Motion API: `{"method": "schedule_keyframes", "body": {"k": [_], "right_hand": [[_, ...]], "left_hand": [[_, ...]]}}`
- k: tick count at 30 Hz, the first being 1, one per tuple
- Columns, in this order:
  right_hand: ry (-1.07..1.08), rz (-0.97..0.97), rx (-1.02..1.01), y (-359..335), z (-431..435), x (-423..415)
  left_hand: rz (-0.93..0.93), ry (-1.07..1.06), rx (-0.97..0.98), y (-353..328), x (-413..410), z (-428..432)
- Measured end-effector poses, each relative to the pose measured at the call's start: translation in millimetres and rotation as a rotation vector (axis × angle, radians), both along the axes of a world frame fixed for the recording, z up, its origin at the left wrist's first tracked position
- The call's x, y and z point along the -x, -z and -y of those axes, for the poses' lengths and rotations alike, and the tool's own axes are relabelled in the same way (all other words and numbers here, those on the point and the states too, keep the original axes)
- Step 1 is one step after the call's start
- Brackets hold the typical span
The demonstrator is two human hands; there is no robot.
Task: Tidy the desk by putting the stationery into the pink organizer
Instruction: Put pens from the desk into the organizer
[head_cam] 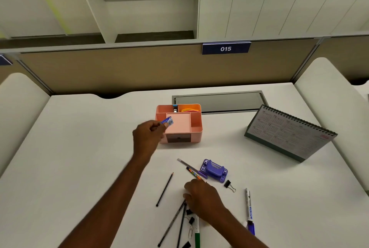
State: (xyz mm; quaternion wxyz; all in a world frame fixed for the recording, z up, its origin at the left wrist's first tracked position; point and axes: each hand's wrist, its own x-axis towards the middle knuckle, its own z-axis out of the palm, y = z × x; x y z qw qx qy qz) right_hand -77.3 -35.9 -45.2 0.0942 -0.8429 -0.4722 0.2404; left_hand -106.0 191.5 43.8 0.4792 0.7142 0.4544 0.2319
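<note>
Head view, looking down on the desk (79, 147). At frame centre the left hand (148, 133) pinches a small blue packet (167, 121) between thumb and fingertips. The packet hangs over the left edge of the organizer (196, 134), which sits in the upper centre of the desk.

Judgement: the step is the drop.
- Carry the packet a little further in, over the flat middle compartment.
- Lower it close to the floor, then part the fingers.
- Letting go at the rim risks it tipping back onto the desk.

Lower centre, right hand (201, 197) lies knuckles-up over pencils (175, 221) and clips (191, 220). Its fingers are tucked under the palm, so I cannot tell whether it grips anything.

Hard to make out:
- The packet is too blurred to identify; it may be an eraser or a lead box.
- The frame's bottom edge cuts off the pencils.
- The organizer's back compartments show only partly.
</note>
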Motion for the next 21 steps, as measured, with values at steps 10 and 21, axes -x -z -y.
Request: {"method": "schedule_keyframes", "body": {"k": [10,21], "right_hand": [[-0.086,0.127,-0.017,13.9,-2.8,4.8],[-0.105,0.162,-0.058,44.7,2.6,4.9]], "left_hand": [[-0.256,-0.085,-0.196,1.9,-68.7,-65.0],[-0.55,-0.174,-0.309,22.2,-121.3,-82.0]]}}
